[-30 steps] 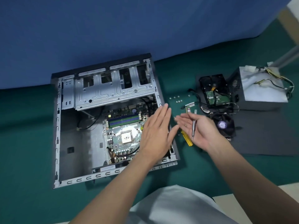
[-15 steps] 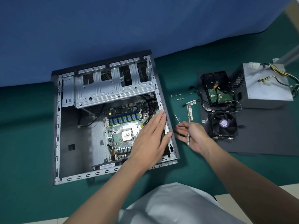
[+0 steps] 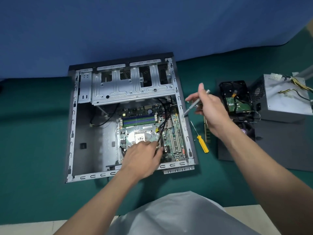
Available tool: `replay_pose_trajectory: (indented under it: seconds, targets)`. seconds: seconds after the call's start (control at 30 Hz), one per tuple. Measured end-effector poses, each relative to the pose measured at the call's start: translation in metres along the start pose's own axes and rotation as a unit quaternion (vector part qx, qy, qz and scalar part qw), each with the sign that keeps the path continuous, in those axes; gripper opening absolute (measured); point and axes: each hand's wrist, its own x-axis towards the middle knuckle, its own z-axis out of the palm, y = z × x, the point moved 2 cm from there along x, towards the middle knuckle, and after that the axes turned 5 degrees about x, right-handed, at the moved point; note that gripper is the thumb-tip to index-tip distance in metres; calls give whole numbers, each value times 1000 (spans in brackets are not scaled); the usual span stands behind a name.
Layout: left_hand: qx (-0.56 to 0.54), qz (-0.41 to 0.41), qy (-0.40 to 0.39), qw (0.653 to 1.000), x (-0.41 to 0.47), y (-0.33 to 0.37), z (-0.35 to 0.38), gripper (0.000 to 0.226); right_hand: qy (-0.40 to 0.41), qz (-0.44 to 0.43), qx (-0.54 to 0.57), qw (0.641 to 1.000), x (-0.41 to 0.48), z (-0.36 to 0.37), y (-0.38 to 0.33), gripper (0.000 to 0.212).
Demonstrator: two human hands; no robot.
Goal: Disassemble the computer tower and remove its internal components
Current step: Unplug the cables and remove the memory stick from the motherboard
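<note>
The open computer case (image 3: 72, 133) lies on its side on the green cloth. Its green motherboard (image 3: 171, 133) is still inside, under the silver drive cage (image 3: 132, 89). My left hand (image 3: 142, 156) reaches into the case and pinches the black cables (image 3: 163, 122) near the board's lower middle. My right hand (image 3: 208, 107) hovers just right of the case's edge and grips a silver screwdriver (image 3: 194, 106), tip pointing down-left toward the case rim.
A yellow-handled screwdriver (image 3: 202, 144) and a memory stick (image 3: 207, 131) lie on the cloth right of the case. Further right on a black mat (image 3: 277, 150) sit the hard drive (image 3: 235, 97), a cooler fan (image 3: 247, 131) and the grey power supply (image 3: 284, 97).
My left hand moved down into the case and took hold of the black cables. My right hand rose from the cloth with the silver screwdriver, uncovering the yellow one.
</note>
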Motion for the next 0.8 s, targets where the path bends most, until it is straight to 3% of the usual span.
replay_pose_trajectory:
  seconds: [0.1, 0.17, 0.27, 0.4, 0.57, 0.63, 0.8]
  targets:
    - [-26, -11, -23, 999, 3, -2, 2, 38, 3, -33, -75, 997, -3, 9, -8, 59]
    - [-34, -14, -40, 999, 5, -2, 3, 36, -29, -53, -74, 995, -5, 17, -13, 49]
    - [-43, -10, -61, 997, 8, 0, 4, 34, -94, -76, -161, 979, -5, 41, -17, 29]
    - [-34, -9, -37, 999, 8, 0, 3, 41, -131, -146, -416, 888, 8, 80, -5, 14]
    - [-36, 0, -5, 999, 8, 2, 3, 39, -184, -139, -592, 772, 28, 105, 13, 18]
    - [-36, 2, 2, 999, 8, 1, 3, 38, -195, -130, -611, 756, 35, 112, 14, 20]
    - [-46, 14, 10, 999, 9, 1, 5, 33, -196, -108, -616, 756, 51, 119, 20, 16]
